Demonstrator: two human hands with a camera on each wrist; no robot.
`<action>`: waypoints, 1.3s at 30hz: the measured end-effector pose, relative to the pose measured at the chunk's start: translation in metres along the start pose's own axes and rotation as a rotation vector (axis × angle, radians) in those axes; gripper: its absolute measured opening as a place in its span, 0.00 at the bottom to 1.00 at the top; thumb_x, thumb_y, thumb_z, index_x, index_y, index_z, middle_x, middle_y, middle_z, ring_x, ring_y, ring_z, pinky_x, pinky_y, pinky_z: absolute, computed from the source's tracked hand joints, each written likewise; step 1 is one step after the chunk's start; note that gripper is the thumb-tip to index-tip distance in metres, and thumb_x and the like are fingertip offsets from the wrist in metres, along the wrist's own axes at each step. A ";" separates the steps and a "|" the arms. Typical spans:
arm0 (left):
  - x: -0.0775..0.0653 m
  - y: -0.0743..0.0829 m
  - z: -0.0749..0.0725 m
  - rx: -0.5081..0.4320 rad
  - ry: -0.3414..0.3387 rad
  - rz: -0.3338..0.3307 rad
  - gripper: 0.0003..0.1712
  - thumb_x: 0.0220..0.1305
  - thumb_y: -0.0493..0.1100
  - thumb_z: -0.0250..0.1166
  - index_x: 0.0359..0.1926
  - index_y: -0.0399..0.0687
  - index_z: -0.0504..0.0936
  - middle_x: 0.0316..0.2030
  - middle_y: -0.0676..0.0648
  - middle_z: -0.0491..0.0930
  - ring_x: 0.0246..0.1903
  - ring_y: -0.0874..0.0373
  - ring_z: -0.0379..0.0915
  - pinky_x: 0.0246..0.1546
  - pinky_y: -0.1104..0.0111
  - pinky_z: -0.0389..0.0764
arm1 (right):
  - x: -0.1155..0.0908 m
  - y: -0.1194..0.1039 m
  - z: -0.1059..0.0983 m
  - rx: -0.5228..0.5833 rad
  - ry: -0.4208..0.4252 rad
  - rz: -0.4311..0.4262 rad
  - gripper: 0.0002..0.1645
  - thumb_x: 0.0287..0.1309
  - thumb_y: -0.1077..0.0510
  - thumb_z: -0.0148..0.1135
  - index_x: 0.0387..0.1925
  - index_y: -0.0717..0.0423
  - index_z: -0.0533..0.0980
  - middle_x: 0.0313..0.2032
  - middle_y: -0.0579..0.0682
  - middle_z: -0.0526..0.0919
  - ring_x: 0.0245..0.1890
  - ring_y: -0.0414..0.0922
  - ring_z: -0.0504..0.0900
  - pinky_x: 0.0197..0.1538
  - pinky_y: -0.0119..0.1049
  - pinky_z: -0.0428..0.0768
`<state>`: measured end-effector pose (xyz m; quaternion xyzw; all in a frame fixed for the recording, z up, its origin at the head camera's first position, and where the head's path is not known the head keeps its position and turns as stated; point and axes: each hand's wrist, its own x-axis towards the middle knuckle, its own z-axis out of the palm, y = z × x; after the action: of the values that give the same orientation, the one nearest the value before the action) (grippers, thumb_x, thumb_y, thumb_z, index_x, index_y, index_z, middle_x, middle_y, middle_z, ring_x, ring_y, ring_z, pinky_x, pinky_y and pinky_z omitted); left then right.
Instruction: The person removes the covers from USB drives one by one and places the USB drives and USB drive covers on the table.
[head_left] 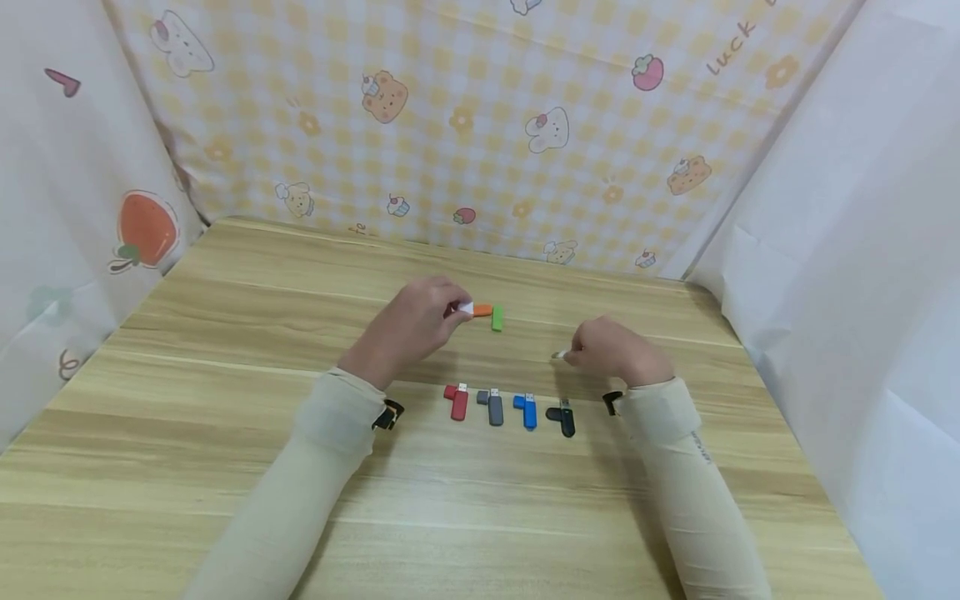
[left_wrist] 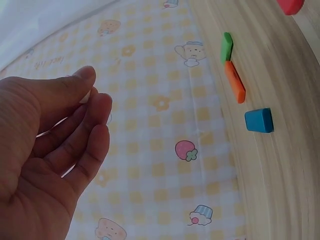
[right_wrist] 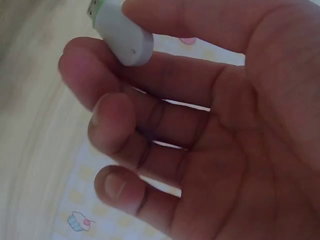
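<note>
My right hand (head_left: 609, 348) pinches a white USB flash drive (right_wrist: 122, 35) between thumb and fingers. Its metal plug (right_wrist: 93, 7) is bare, with a green edge at the base. Farther left, my left hand (head_left: 420, 321) pinches a small white cap (head_left: 466, 308), mostly covered by the fingers in the left wrist view. Just past that hand lie an orange bar (head_left: 482, 310) and a green bar (head_left: 497, 318). A teal block (left_wrist: 258, 120) shows near them in the left wrist view; in the head view it cannot be made out.
Nearer the front, a row holds a red flash drive (head_left: 459, 403), a grey one (head_left: 495, 408), a blue one (head_left: 529, 412) and a black one (head_left: 567, 419), each with its cap beside it. A patterned curtain (head_left: 465, 150) backs the wooden table (head_left: 450, 517).
</note>
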<state>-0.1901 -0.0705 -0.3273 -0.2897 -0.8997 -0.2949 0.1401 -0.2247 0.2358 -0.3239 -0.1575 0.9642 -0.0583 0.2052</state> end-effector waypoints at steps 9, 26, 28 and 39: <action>0.001 0.003 0.008 0.026 -0.025 -0.001 0.13 0.72 0.38 0.73 0.52 0.35 0.90 0.46 0.40 0.90 0.40 0.51 0.84 0.46 0.64 0.90 | 0.003 -0.009 0.010 0.003 -0.120 0.164 0.18 0.77 0.51 0.62 0.32 0.57 0.84 0.23 0.46 0.72 0.24 0.43 0.70 0.31 0.35 0.69; 0.004 0.015 0.036 0.115 -0.139 0.016 0.11 0.75 0.43 0.71 0.50 0.39 0.90 0.47 0.43 0.88 0.40 0.54 0.83 0.47 0.66 0.90 | 0.009 -0.017 0.023 -0.046 -0.212 0.227 0.18 0.73 0.50 0.62 0.28 0.54 0.80 0.23 0.48 0.76 0.22 0.42 0.73 0.29 0.34 0.70; 0.005 0.017 0.040 0.122 -0.162 0.014 0.11 0.75 0.43 0.71 0.49 0.40 0.90 0.47 0.43 0.87 0.40 0.54 0.82 0.48 0.65 0.90 | 0.010 -0.016 0.024 -0.040 -0.219 0.233 0.17 0.72 0.50 0.62 0.27 0.54 0.80 0.23 0.47 0.75 0.21 0.42 0.72 0.28 0.34 0.70; 0.009 0.030 0.060 0.062 -0.220 -0.030 0.10 0.76 0.43 0.70 0.50 0.42 0.90 0.46 0.45 0.83 0.40 0.56 0.80 0.47 0.68 0.89 | 0.015 -0.014 0.026 0.000 -0.250 0.250 0.18 0.76 0.52 0.60 0.28 0.55 0.82 0.20 0.47 0.77 0.19 0.41 0.72 0.26 0.32 0.69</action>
<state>-0.1837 -0.0100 -0.3573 -0.3023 -0.9225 -0.2356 0.0451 -0.2233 0.2165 -0.3507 -0.0422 0.9432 -0.0120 0.3292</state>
